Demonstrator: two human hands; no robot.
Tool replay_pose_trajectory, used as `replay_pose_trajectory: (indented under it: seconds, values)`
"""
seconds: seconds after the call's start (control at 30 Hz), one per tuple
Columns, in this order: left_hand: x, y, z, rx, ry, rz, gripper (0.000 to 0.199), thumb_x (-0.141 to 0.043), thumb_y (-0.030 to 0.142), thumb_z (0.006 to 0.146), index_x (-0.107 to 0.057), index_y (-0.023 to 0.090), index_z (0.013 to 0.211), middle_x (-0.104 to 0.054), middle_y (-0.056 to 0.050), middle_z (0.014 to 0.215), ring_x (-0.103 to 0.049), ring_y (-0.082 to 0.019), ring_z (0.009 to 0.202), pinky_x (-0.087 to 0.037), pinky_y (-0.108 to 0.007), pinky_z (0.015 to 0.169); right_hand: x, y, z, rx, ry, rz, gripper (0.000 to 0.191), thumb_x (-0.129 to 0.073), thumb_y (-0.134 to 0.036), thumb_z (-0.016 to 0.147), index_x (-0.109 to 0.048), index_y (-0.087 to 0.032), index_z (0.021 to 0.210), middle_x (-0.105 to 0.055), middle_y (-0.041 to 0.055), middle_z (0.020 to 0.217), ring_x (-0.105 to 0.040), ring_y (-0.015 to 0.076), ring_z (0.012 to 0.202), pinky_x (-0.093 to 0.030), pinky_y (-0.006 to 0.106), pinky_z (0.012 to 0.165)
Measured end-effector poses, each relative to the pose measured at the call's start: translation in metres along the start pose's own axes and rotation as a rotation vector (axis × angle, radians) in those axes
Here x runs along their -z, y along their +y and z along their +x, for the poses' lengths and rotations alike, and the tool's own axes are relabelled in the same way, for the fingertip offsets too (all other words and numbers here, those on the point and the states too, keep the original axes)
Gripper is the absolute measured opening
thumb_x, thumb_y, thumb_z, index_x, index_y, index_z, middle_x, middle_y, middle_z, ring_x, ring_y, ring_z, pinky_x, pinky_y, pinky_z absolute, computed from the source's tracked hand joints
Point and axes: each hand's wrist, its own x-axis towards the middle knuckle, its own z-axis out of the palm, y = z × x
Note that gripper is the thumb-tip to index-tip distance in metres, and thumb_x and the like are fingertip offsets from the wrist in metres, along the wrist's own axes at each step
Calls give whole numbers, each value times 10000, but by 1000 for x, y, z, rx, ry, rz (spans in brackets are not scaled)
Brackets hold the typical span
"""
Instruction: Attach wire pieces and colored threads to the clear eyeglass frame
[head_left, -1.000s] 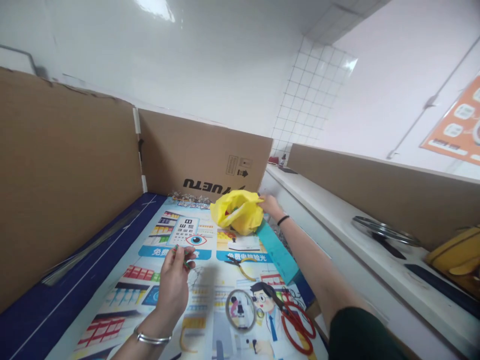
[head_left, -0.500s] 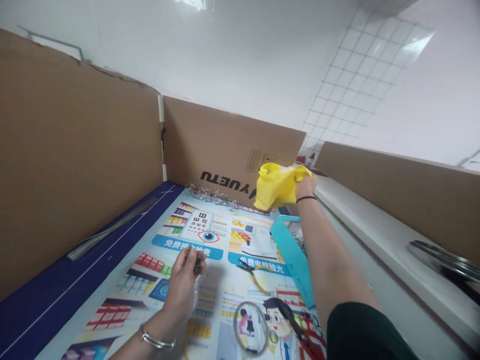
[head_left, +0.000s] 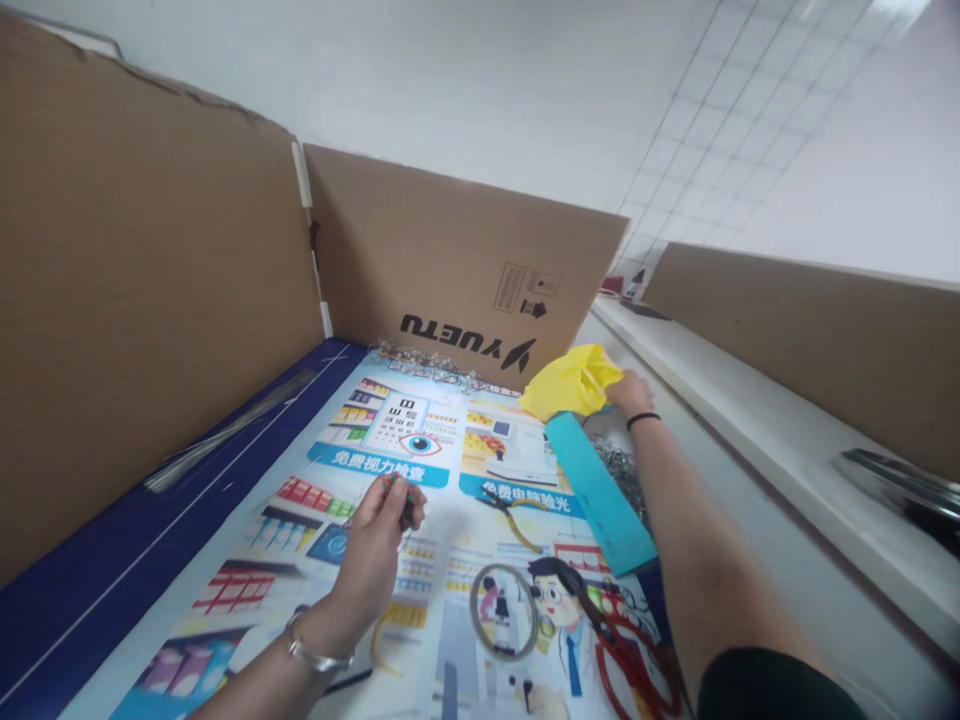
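At the far right of the mat, my right hand (head_left: 633,394) is closed on one corner of a crumpled yellow cloth (head_left: 570,383). The cloth hangs low, by the far end of a long turquoise strip (head_left: 600,490). My left hand (head_left: 388,508) is held above the printed mat (head_left: 442,530), fingers pinched around a small dark and green item whose kind I cannot make out. Thin wire seems to stick out of it. Right of this hand lie yellow-handled pliers (head_left: 514,520), and nearer to me a roll of tape (head_left: 504,612).
Red-handled scissors (head_left: 630,650) lie at the near right. A tangle of silvery wire (head_left: 621,470) sits beside the turquoise strip, with more along the back cardboard wall (head_left: 450,250). Clear strips (head_left: 225,435) lie at left; a white ledge (head_left: 735,420) runs along the right.
My right hand has lowered the yellow cloth toward the mat's far right corner. The turquoise strip and wire tangle show more fully. My left hand keeps its pinch; the view has shifted slightly.
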Motion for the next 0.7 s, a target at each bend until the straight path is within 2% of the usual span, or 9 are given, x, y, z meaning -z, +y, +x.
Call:
replay_pose_trajectory:
  seconds: [0.07,0.13,0.2,0.27,0.33,0.43,0.53,0.6,0.7]
  values:
    - [1,1,1,6,-29,-3,244,-606,405,807,-516,184,755,-549,15,694,-488,-97,602,-399,-228,588,14,-7,-3,-79,123,8,406,-537,-160,781,-501,-73,1176,-384,266,1305,-365,377,1219,-345,570,922]
    - [2,2,3,26,-64,29,244,-590,407,816,-526,178,762,-558,9,718,-492,-96,615,-399,-229,601,28,-21,-9,-67,232,33,506,-476,-109,757,-427,-120,1261,-194,224,1444,-201,362,1317,-239,595,991]
    - [4,3,4,35,-94,80,241,-582,410,818,-539,177,774,-569,9,739,-496,-96,630,-404,-233,630,38,-39,-23,139,280,203,532,-445,-78,720,-443,-124,1250,-195,200,1462,-144,350,1342,-160,624,1014]
    - [5,6,5,15,-142,176,229,-569,402,821,-563,176,785,-583,6,761,-504,-102,663,-401,-238,665,44,-60,-49,310,154,260,440,-463,-98,710,-546,-137,1139,-420,162,1351,-282,309,1299,-225,560,1031]
    - [5,11,5,-30,-199,297,226,-563,388,818,-591,169,769,-587,3,751,-504,-114,696,-389,-238,684,45,-78,-88,466,-45,303,265,-497,-142,733,-646,-157,952,-634,101,1079,-531,246,1081,-382,427,964]
    - [3,21,5,-65,-275,461,219,-589,373,781,-619,160,739,-597,-2,738,-501,-129,715,-372,-238,672,39,-92,-161,651,-337,370,157,-549,-264,772,-688,-198,802,-688,13,764,-629,155,716,-500,271,697]
    - [0,30,2,-60,-335,569,235,-596,381,750,-641,151,729,-595,-1,703,-476,-127,659,-349,-239,614,32,-92,-231,754,-634,517,241,-504,-350,835,-686,-193,820,-669,5,695,-613,124,627,-479,219,576]
    - [-1,33,0,-70,-372,594,237,-600,381,734,-640,147,724,-573,10,666,-456,-120,632,-337,-236,594,29,-86,-266,740,-819,663,287,-506,-412,841,-673,-188,907,-669,21,762,-615,131,674,-475,219,570]
    - [0,31,-7,-82,-504,635,193,-606,331,711,-624,143,671,-544,26,621,-435,-105,609,-323,-229,585,23,-74,-299,581,-891,838,347,-573,-462,792,-636,-169,968,-649,33,783,-612,137,692,-476,227,573]
